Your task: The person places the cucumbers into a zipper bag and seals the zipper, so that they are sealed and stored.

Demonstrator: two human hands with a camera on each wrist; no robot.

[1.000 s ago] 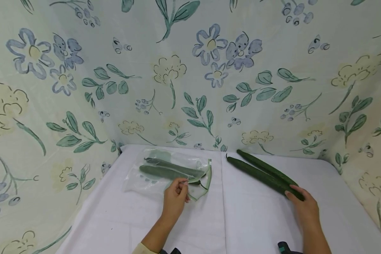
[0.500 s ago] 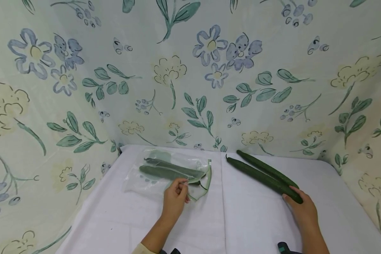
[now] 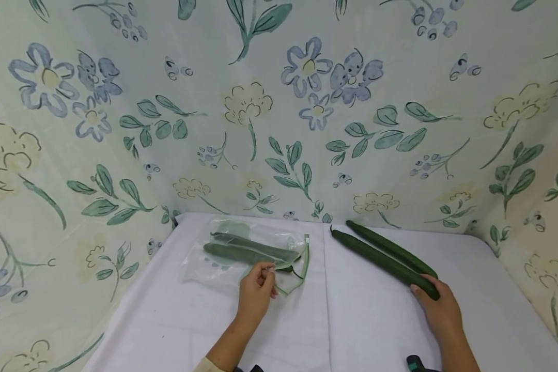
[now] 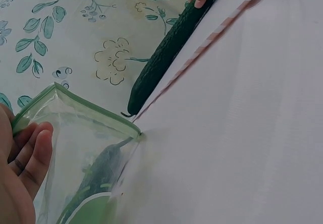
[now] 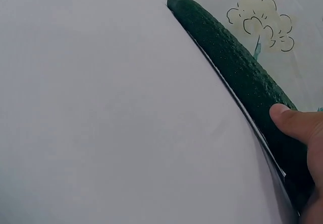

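Observation:
On the left of the cloth lies a clear zip bag [image 3: 200, 268] with a green edge, two long green cucumbers [image 3: 232, 252] inside. The left hand [image 3: 256, 292] pinches the bag's open rim; in the left wrist view the left hand [image 4: 22, 168] has its fingers curled at the green edge [image 4: 96, 114]. At the right, two more cucumbers lie side by side. The right hand [image 3: 442, 310] grips the near end of the front cucumber [image 3: 376, 258], beside the rear cucumber [image 3: 390, 247]. In the right wrist view the thumb of the right hand [image 5: 303, 133] presses on a cucumber [image 5: 232, 57].
A white cloth [image 3: 167, 320] with a lengthwise crease covers the table. Floral fabric [image 3: 269, 113] stands behind and at both sides. Dark objects show at the bottom edge, one [image 3: 415, 362] near the right forearm.
The right hand has shifted slightly left and toward the person, and the near end of the front cucumber has moved with it, a little away from the rear one. The left hand stays at the bag.

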